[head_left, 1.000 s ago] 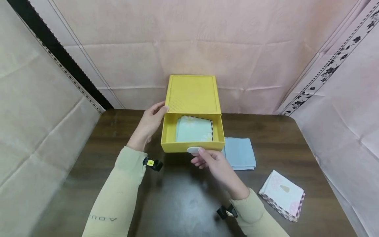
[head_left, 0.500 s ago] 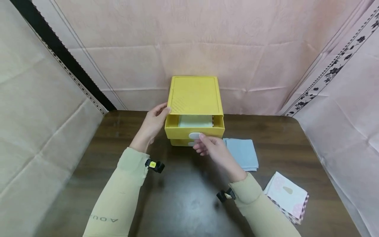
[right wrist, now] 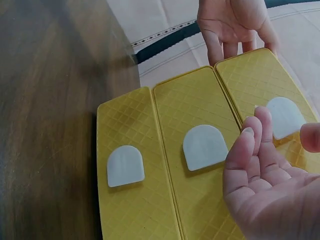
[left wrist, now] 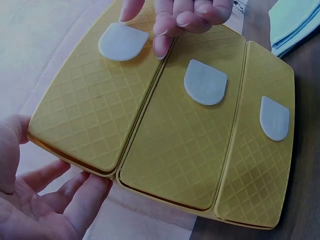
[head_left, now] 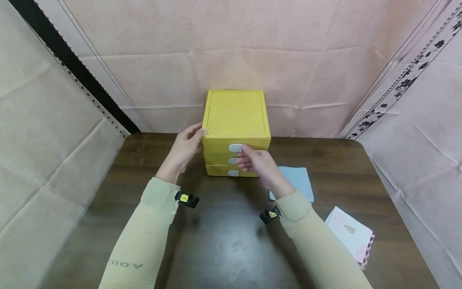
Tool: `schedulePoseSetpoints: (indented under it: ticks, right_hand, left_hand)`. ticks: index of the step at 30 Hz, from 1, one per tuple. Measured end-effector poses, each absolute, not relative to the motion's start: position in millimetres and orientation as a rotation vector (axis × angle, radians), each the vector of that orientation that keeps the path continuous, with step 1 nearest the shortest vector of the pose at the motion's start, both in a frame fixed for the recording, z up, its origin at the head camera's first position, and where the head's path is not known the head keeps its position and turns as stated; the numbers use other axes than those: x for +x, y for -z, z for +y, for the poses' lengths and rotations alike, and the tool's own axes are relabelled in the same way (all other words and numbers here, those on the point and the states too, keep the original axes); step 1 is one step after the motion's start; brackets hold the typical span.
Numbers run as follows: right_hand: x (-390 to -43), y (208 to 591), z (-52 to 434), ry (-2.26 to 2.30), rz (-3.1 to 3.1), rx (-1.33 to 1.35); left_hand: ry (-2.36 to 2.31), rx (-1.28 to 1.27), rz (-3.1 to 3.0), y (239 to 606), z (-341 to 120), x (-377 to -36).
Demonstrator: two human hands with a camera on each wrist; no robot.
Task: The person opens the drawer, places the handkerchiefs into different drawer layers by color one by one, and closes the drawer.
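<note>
Just above the head view's centre, the left hand (head_left: 184, 146) rests nearly straight, parted fingers against the yellow drawer box (head_left: 232, 129); near centre, the right hand (head_left: 262, 166) bends its fingers loosely, thumb apart, beside the top white tab (head_left: 236, 148).

Pale yellow-green sleeves (head_left: 144, 228), dark lettering (head_left: 126, 264) on the left one, black wrist-worn cameras (head_left: 193, 201) with yellow patches (head_left: 184, 198)
</note>
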State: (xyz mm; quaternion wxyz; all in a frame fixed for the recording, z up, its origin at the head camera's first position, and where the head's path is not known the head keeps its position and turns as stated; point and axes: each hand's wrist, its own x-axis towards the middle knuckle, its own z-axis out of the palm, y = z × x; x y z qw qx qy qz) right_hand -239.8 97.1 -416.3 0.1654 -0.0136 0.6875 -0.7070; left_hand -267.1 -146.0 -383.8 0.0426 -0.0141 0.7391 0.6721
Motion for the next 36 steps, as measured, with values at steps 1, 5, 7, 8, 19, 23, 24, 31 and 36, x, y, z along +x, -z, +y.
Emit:
schedulePoseSetpoints:
  ticks: [1,5,7,8,19,23,24,31,36]
  right_hand:
    - [-240.6,415.9,96.6,2.007,1.956,-0.034]
    - [-241.5,415.6,95.1,1.995,1.966,-0.026]
    - [-241.5,414.9,94.9,2.006,1.965,-0.023]
    - [-241.3,414.2,95.1,2.009,1.968,-0.024]
    - [-233.7,420.3,95.4,1.901,2.028,-0.088]
    - [-231.5,431.0,97.7,1.825,2.071,-0.086]
    - [-231.4,433.6,98.6,1.812,2.083,-0.082]
    - [-232.9,436.9,102.6,1.726,2.135,-0.059]
    - [-234.1,438.6,103.8,1.698,2.126,-0.018]
  left_hand:
    - [-2.056,-0.048,2.257,384.2,-146.9,-266.9]
    - [-2.053,-0.048,2.26,385.1,-148.3,-266.9]
    - [-2.052,-0.039,2.264,384.1,-147.9,-267.4]
    - [-2.052,-0.035,2.267,383.2,-147.5,-267.5]
    - [-2.055,-0.036,2.258,383.3,-147.2,-265.5]
    - [-2.055,-0.039,2.268,386.5,-146.2,-264.9]
    - [-2.055,-0.035,2.271,387.3,-145.8,-264.9]
    - [-2.054,-0.047,2.271,380.5,-143.6,-260.9]
    - [-2.046,-0.053,2.269,380.1,-143.5,-260.6]
